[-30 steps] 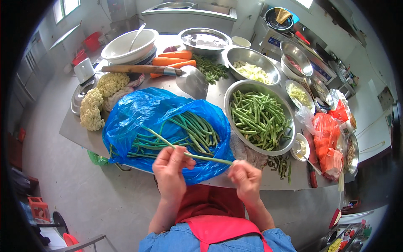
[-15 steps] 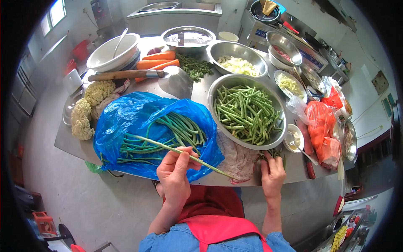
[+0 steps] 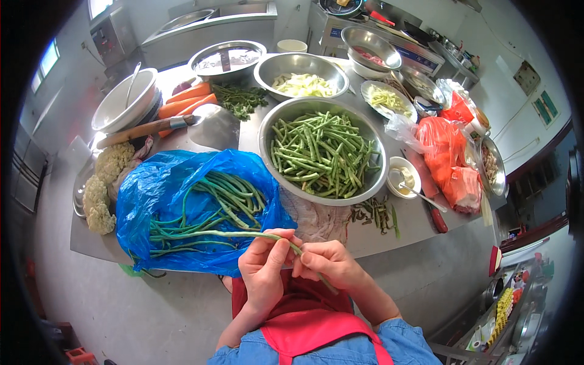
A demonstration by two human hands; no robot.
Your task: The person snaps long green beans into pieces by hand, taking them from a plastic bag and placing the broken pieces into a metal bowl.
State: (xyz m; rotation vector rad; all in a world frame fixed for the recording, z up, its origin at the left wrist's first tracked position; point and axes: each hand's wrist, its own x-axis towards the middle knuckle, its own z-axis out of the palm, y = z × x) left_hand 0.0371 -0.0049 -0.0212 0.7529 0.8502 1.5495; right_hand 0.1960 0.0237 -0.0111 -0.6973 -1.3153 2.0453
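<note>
A long green bean (image 3: 234, 233) is pinched by my left hand (image 3: 263, 272) close to the table's front edge. My right hand (image 3: 331, 264) grips the same bean near its end, which sticks out below the fingers. Beyond and to the left lies an open blue plastic bag (image 3: 152, 194) with whole long beans (image 3: 228, 198) in it. A large steel bowl (image 3: 265, 159) full of bean pieces (image 3: 322, 152) stands beyond my right hand. Small bean trimmings (image 3: 378, 214) lie on the table beside a crumpled cloth (image 3: 313, 216).
Cauliflower (image 3: 99, 204), a cleaver (image 3: 210, 126) and carrots (image 3: 185, 106) are at the left. On the right are a small white bowl (image 3: 395, 188) with a spoon, a red-handled knife (image 3: 438, 219) and a red plastic bag (image 3: 435, 143). More steel bowls (image 3: 261, 73) stand at the back.
My right hand has left the trimmings and come left to the bean, taking hold near its end. My left hand still holds the bean, now lower. The view has shifted right.
</note>
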